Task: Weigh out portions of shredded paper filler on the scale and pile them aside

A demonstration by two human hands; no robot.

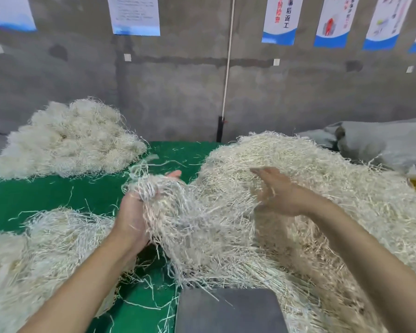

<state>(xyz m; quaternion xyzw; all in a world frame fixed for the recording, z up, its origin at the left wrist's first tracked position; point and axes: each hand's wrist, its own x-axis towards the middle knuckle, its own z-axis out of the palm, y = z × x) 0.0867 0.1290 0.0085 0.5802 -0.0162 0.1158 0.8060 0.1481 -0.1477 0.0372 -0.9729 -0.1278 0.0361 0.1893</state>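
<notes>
A big heap of pale shredded paper filler covers the right half of the green table. My left hand grips a hanging clump of shredded paper lifted above the table. My right hand is blurred, its fingers loosely spread against the side of the big heap, touching strands. The dark grey scale platform lies flat at the bottom centre, with a few strands trailing over its top edge. A pile of filler sits at the far left, and another pile lies near my left forearm.
The green table surface shows between the piles, with loose strands scattered on it. A grey sack lies at the far right by the concrete wall. A white cord hangs down the wall behind the table.
</notes>
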